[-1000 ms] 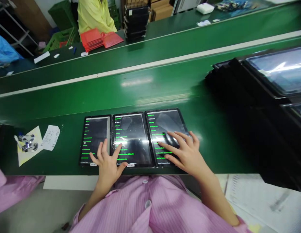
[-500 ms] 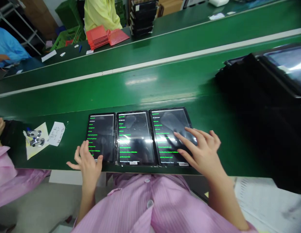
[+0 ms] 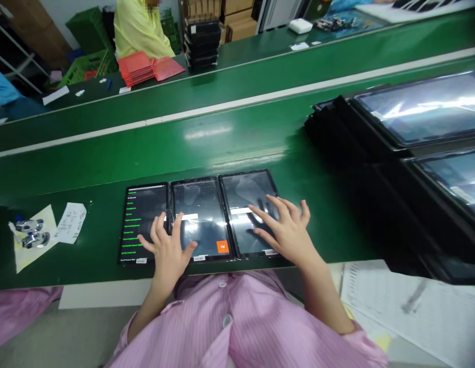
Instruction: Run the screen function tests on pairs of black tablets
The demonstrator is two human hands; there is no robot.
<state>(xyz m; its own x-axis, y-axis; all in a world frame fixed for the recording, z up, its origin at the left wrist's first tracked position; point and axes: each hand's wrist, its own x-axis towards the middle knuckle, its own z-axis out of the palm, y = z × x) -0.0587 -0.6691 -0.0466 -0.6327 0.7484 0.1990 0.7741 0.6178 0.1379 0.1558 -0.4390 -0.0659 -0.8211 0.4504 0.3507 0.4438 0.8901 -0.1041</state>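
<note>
Three black tablets lie side by side at the near edge of the green bench. The left tablet (image 3: pixel 139 212) shows a list of green text. The middle tablet (image 3: pixel 201 204) is mostly dark with an orange button at its lower right. The right tablet (image 3: pixel 241 191) is dark with a pale bar. My left hand (image 3: pixel 166 248) rests with fingers spread over the seam between the left and middle tablets, fingertips on the glass. My right hand (image 3: pixel 285 230) lies spread on the right tablet's screen. Neither hand holds anything.
A tall stack of black tablets (image 3: pixel 394 148) stands at the right. Paper notes (image 3: pixel 70 222) and small metal parts (image 3: pixel 30 232) lie at the left. Printed sheets (image 3: pixel 413 306) lie at lower right. Across the belt (image 3: pixel 222 102) a person in yellow sits by red trays (image 3: pixel 139 69).
My left hand came back from the bench edge onto the left and middle tablets. The middle and right screens changed from green text lists to dark pages, an orange button showing on the middle one.
</note>
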